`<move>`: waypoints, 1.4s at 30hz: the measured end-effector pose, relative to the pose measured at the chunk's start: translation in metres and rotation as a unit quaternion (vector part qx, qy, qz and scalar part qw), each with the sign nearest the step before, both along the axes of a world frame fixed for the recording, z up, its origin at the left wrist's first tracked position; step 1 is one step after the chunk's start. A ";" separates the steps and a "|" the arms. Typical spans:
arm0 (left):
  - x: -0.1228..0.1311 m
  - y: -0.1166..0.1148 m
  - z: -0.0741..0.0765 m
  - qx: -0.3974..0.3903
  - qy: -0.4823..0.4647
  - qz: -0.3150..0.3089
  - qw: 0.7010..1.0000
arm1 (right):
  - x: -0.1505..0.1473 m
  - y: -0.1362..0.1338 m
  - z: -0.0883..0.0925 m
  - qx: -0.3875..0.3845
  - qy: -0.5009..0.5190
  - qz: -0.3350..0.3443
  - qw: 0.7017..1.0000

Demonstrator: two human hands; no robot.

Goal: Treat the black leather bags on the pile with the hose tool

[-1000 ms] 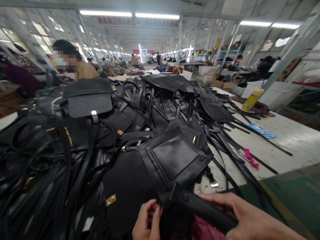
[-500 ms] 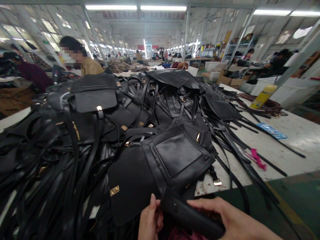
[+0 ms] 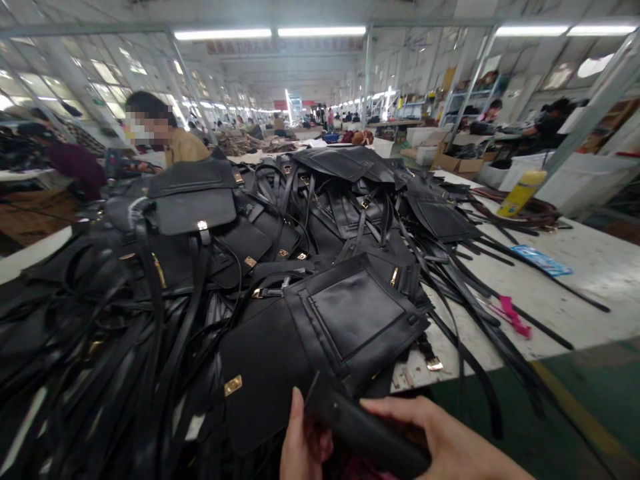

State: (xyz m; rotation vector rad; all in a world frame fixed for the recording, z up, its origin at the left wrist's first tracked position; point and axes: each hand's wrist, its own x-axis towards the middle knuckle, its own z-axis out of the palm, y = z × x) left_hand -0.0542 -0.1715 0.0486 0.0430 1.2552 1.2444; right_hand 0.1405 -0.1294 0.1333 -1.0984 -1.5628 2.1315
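Note:
At the bottom of the view, my left hand (image 3: 305, 443) is closed, its thumb pointing up, on the near end of a curved black leather piece (image 3: 367, 430). My right hand (image 3: 440, 433) grips the other end, with the index finger laid along the top edge. The underside of the piece is out of sight. Just beyond my hands lies a flat black leather bag panel (image 3: 357, 310) with a stitched pocket and a gold clasp plate (image 3: 233, 385) on its flap. A heap of similar black bag pieces (image 3: 193, 210) with straps and gold buckles spreads behind it.
Long black straps (image 3: 465, 313) hang over the front edge of the white table (image 3: 595, 280). A yellow bottle (image 3: 523, 193), a blue-and-white packet (image 3: 541, 260) and a pink ribbon (image 3: 513, 317) are on the right. Across the table is a person in a tan top (image 3: 187, 145).
Both hands and the black leather piece have shifted slightly left. My grip looks the same. The background sits a little lower in the view.

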 end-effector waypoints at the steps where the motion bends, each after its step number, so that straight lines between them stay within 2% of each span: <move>1: 0.001 -0.001 -0.001 0.008 -0.003 0.004 1.000 | -0.002 0.002 0.001 -0.002 0.015 -0.020 1.000; 3: 0.003 -0.002 -0.004 0.038 0.028 -0.005 0.999 | -0.001 0.005 0.003 -0.009 0.045 -0.051 0.998; 6: 0.009 -0.004 -0.010 0.062 0.124 -0.026 0.990 | 0.016 0.006 0.002 -0.022 0.058 -0.081 0.995; 9: 0.013 -0.005 -0.013 0.061 0.167 -0.041 0.983 | 0.033 0.000 -0.006 -0.014 0.021 -0.078 0.997; 12: 0.015 -0.005 -0.012 0.063 0.179 -0.045 0.981 | 0.038 -0.011 -0.011 -0.016 0.004 -0.070 0.997; 16: 0.015 -0.005 -0.012 0.051 0.187 -0.040 0.980 | 0.031 -0.018 -0.005 -0.009 0.004 -0.082 0.997; 22: 0.012 -0.008 -0.018 0.067 0.193 -0.055 0.977 | 0.028 -0.014 -0.002 -0.017 0.010 -0.066 0.998; 27: 0.017 -0.004 -0.019 0.045 0.205 -0.024 0.978 | 0.021 -0.005 0.008 -0.029 -0.013 -0.029 0.999; 32: 0.021 0.000 -0.023 0.049 0.234 -0.006 0.971 | -0.002 0.009 0.017 0.050 -0.041 0.024 0.998; 35: 0.020 -0.001 -0.024 0.050 0.243 -0.008 0.969 | -0.016 0.012 0.014 0.102 -0.076 0.016 0.992; 38: 0.020 -0.003 -0.024 0.052 0.246 -0.006 0.968 | -0.021 0.011 0.015 0.069 -0.023 -0.014 0.997; 42: 0.021 -0.004 -0.023 0.048 0.253 -0.007 0.966 | -0.010 0.006 0.020 0.011 0.013 -0.023 1.000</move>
